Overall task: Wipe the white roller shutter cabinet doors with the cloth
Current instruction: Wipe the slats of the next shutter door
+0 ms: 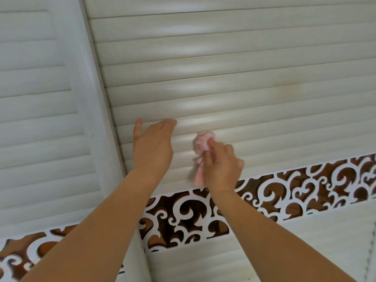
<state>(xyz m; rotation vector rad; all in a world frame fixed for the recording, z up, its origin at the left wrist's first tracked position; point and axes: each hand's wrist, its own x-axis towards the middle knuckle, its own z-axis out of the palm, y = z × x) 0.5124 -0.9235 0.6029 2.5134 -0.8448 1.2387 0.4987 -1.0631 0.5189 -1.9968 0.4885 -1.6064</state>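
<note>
Two white slatted cabinet doors fill the view: the right door (244,68) in front of me and the left door (40,98) set further forward. My right hand (221,167) grips a bunched pink and white striped cloth (202,143) and holds it against the lower slats of the right door. A loose end of the cloth hangs below the fist. My left hand (151,145) rests with straight fingers on the same door, just left of the cloth and near the door's left frame.
A band of white scroll fretwork over brown (305,190) runs across both doors below my hands. More white slats (203,261) continue under the band. A faint yellowish stain (291,88) marks the right door's upper slats.
</note>
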